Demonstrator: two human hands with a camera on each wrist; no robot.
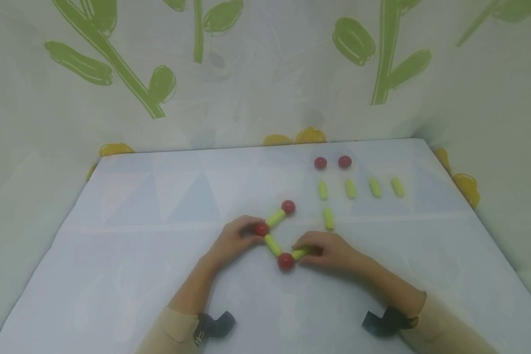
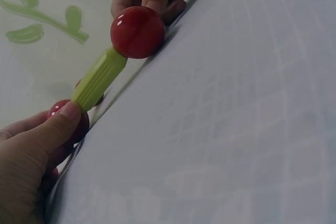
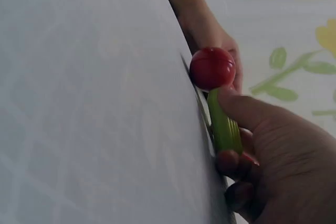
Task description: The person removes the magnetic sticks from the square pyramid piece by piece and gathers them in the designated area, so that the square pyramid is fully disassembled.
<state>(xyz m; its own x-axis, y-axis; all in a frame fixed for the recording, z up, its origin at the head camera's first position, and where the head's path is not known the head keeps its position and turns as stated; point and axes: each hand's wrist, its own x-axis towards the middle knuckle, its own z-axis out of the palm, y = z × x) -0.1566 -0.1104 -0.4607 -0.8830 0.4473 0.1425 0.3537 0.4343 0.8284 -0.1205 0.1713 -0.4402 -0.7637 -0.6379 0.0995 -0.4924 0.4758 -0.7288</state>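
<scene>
A chain of red balls and yellow-green rods lies on the table in front of me. My left hand pinches its left corner ball between thumb and fingers. One rod runs from that ball to a far ball; another rod runs to the near ball. With thumb and fingers, my right hand grips a third rod, its end at the near ball. The left wrist view shows the near ball with the right fingers just behind it.
Two loose red balls sit at the back right of the white table. Several loose yellow-green rods lie in a row before them, with a single rod closer to my right hand. A wall with painted plants stands behind.
</scene>
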